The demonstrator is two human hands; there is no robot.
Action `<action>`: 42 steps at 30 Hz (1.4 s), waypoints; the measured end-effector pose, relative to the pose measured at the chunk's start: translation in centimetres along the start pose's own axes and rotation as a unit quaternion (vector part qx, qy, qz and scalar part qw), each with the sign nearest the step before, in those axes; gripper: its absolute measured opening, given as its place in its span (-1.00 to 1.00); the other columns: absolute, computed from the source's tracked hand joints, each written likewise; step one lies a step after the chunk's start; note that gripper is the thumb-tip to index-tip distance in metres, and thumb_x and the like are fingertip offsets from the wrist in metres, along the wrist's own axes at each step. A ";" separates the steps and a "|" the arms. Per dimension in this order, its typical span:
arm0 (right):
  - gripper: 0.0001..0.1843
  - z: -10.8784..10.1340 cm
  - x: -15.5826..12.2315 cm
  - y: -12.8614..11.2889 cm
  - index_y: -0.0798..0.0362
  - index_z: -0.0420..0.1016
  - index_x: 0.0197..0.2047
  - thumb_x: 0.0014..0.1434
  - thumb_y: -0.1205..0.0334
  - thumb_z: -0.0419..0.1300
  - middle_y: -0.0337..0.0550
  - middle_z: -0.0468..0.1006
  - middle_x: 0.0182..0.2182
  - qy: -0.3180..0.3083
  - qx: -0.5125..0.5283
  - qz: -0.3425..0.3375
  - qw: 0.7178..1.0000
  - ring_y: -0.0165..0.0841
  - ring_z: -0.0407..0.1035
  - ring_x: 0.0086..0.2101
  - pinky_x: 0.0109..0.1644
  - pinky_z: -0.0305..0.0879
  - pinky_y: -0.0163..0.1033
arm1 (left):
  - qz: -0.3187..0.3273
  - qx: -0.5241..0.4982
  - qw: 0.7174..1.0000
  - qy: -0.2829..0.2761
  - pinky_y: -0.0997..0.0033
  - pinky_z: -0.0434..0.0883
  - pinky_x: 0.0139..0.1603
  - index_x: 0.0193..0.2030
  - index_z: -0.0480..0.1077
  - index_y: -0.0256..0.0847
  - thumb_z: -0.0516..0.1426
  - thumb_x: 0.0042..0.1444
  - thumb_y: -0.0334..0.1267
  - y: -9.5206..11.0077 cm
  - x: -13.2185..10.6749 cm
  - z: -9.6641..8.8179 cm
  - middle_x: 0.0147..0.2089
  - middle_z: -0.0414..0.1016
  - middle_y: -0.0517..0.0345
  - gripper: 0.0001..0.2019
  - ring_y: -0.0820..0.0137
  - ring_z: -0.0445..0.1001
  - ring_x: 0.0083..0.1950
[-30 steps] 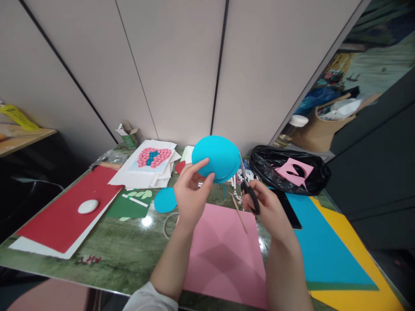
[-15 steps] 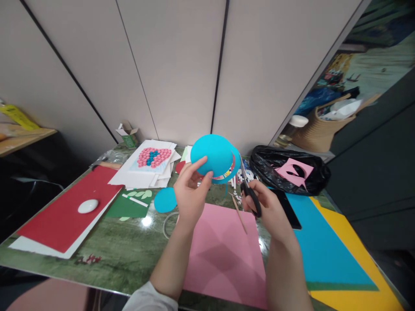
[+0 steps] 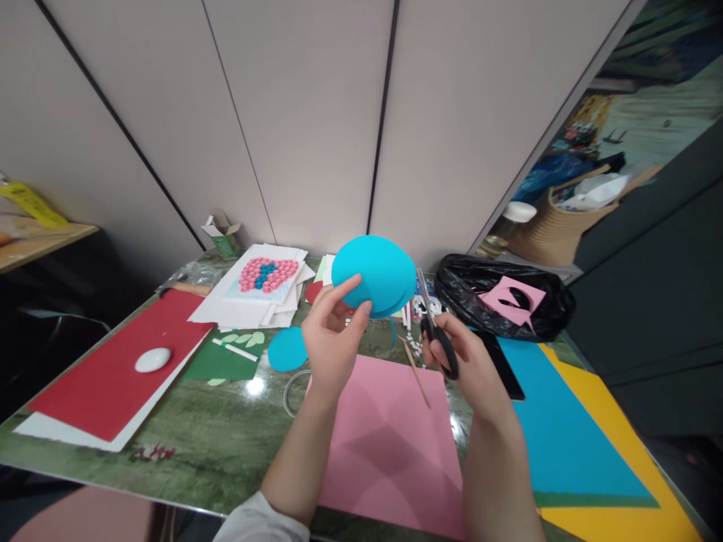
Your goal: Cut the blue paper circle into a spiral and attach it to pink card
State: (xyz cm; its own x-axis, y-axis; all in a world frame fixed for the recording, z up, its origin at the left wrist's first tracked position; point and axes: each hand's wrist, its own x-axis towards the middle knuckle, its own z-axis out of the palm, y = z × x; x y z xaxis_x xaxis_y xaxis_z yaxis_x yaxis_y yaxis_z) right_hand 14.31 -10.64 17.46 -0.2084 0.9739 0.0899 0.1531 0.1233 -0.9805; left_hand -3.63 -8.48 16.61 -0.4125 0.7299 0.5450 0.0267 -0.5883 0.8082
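Observation:
My left hand pinches a round cyan paper disc by its lower left edge and holds it up above the table. My right hand grips black-handled scissors, whose blades point up at the disc's right edge. A thin cyan strip hangs below the disc. Under both hands lies a pink paper sheet, with a thin wooden stick resting across its top edge.
The green marble table holds a red sheet with a white oval, a smaller cyan disc, white sheets with a pink beaded piece, a black bag, and cyan and yellow sheets at right.
The cut rim that gaped open at the disc's right edge half a second ago has closed up again. The scissors have shifted slightly right and up. Both hands stay nearly in place.

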 end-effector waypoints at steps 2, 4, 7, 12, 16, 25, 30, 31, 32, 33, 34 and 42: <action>-0.66 0.0 0.0 0.1 0.01 0.20 -0.38 0.18 -0.07 0.13 -0.33 0.31 -0.57 -0.008 -0.001 -0.001 1.000 -0.49 0.08 -0.56 -0.51 -0.05 -0.34 | 0.004 -0.008 1.000 0.003 0.50 0.42 -0.35 -0.06 0.51 -0.01 0.27 0.01 -0.33 0.0 0.0 0.0 -0.30 0.39 0.19 -0.68 0.51 0.35 -0.34; -0.68 0.0 0.0 0.2 0.01 0.19 -0.38 0.19 -0.06 0.12 -0.35 0.31 -0.57 -0.012 -0.002 -0.001 1.000 -0.50 0.07 -0.56 -0.51 -0.06 -0.34 | 0.008 -0.010 1.000 0.005 0.51 0.42 -0.35 -0.06 0.51 -0.01 0.27 0.01 -0.34 0.0 0.0 0.1 -0.29 0.39 0.19 -0.68 0.51 0.36 -0.32; -0.67 0.1 -0.1 0.1 0.01 0.19 -0.38 0.19 -0.06 0.12 -0.34 0.31 -0.57 -0.010 -0.002 0.000 1.000 -0.50 0.06 -0.57 -0.52 -0.06 -0.34 | 0.008 0.005 1.000 0.006 0.49 0.43 -0.35 -0.06 0.52 -0.02 0.26 0.02 -0.34 0.1 0.0 0.0 -0.28 0.40 0.18 -0.69 0.51 0.36 -0.33; -0.65 0.2 -0.1 0.0 0.01 0.18 -0.39 0.18 -0.09 0.13 -0.34 0.31 -0.59 -0.014 0.005 -0.002 1.000 -0.50 0.06 -0.58 -0.53 -0.08 -0.33 | 0.009 0.011 1.000 0.003 0.48 0.43 -0.35 -0.05 0.51 -0.03 0.26 0.02 -0.35 0.1 -0.1 0.0 -0.27 0.40 0.17 -0.68 0.51 0.36 -0.34; -0.65 0.3 -0.1 0.0 0.00 0.17 -0.39 0.18 -0.08 0.13 -0.36 0.30 -0.60 -0.017 0.012 0.004 1.000 -0.51 0.03 -0.60 -0.55 -0.12 -0.33 | 0.017 0.021 1.000 0.002 0.50 0.41 -0.37 -0.07 0.52 -0.03 0.26 0.01 -0.36 0.2 -0.2 0.1 -0.29 0.41 0.18 -0.69 0.53 0.34 -0.37; -0.69 0.4 0.0 -0.1 0.00 0.19 -0.38 0.19 -0.02 0.14 -0.35 0.31 -0.60 -0.008 0.016 -0.012 1.000 -0.49 0.03 -0.58 -0.52 -0.09 -0.32 | 0.020 0.025 0.999 -0.010 0.51 0.42 -0.34 -0.06 0.52 -0.04 0.26 0.01 -0.37 0.3 -0.3 0.2 -0.27 0.45 0.16 -0.68 0.51 0.38 -0.33; -0.74 0.4 -0.1 -0.2 0.00 0.18 -0.38 0.22 0.05 0.11 -0.35 0.31 -0.59 -0.012 0.021 -0.019 1.000 -0.49 0.02 -0.57 -0.52 -0.09 -0.32 | 0.017 0.024 0.999 -0.025 0.51 0.42 -0.34 -0.07 0.52 -0.07 0.26 0.01 -0.36 0.4 -0.3 0.1 -0.24 0.47 0.13 -0.70 0.51 0.38 -0.33; -0.76 0.4 -0.1 -0.2 0.00 0.18 -0.38 0.22 0.07 0.11 -0.35 0.31 -0.59 -0.012 0.020 -0.019 1.000 -0.49 0.02 -0.57 -0.51 -0.09 -0.32 | 0.017 0.022 0.999 -0.028 0.52 0.42 -0.35 -0.07 0.52 -0.07 0.26 0.01 -0.36 0.4 -0.3 0.1 -0.25 0.47 0.14 -0.69 0.51 0.38 -0.35; -0.77 0.4 -0.1 -0.1 0.00 0.18 -0.37 0.23 0.08 0.10 -0.35 0.31 -0.58 -0.012 0.020 -0.017 1.000 -0.49 0.03 -0.56 -0.51 -0.09 -0.32 | 0.017 0.019 0.999 -0.030 0.52 0.42 -0.36 -0.07 0.52 -0.06 0.26 0.00 -0.36 0.4 -0.3 0.1 -0.25 0.47 0.14 -0.69 0.52 0.37 -0.36; -0.78 0.4 -0.1 -0.1 0.00 0.18 -0.37 0.23 0.09 0.09 -0.34 0.31 -0.58 -0.011 0.019 -0.016 1.000 -0.49 0.03 -0.56 -0.51 -0.09 -0.32 | 0.018 0.015 0.999 -0.032 0.53 0.42 -0.37 -0.07 0.52 -0.05 0.27 0.00 -0.37 0.4 -0.3 0.1 -0.26 0.46 0.15 -0.69 0.53 0.37 -0.36; -0.79 0.3 0.0 0.0 0.00 0.18 -0.36 0.23 0.10 0.08 -0.34 0.31 -0.58 -0.011 0.019 -0.015 1.000 -0.49 0.03 -0.56 -0.51 -0.09 -0.31 | 0.019 0.011 0.999 -0.034 0.54 0.42 -0.38 -0.07 0.52 -0.05 0.27 0.00 -0.37 0.3 -0.3 0.0 -0.26 0.46 0.16 -0.68 0.54 0.36 -0.37; -0.81 0.3 -0.1 0.0 0.01 0.19 -0.38 0.25 0.15 0.06 -0.35 0.31 -0.58 -0.002 0.004 -0.018 1.000 -0.50 0.04 -0.56 -0.50 -0.10 -0.31 | 0.033 -0.004 0.999 -0.039 0.55 0.43 -0.36 -0.06 0.52 -0.04 0.27 0.00 -0.40 0.2 -0.3 0.0 -0.25 0.47 0.16 -0.66 0.54 0.38 -0.35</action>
State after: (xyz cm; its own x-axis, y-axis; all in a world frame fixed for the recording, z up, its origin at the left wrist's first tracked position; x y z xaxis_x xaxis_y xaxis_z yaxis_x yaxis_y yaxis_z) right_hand 14.03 -10.77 17.39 -0.2167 0.9682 0.1247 0.1369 0.1566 -0.9781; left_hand -3.55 -8.79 16.62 -0.3374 0.7138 0.6137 0.0451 -0.6389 0.7680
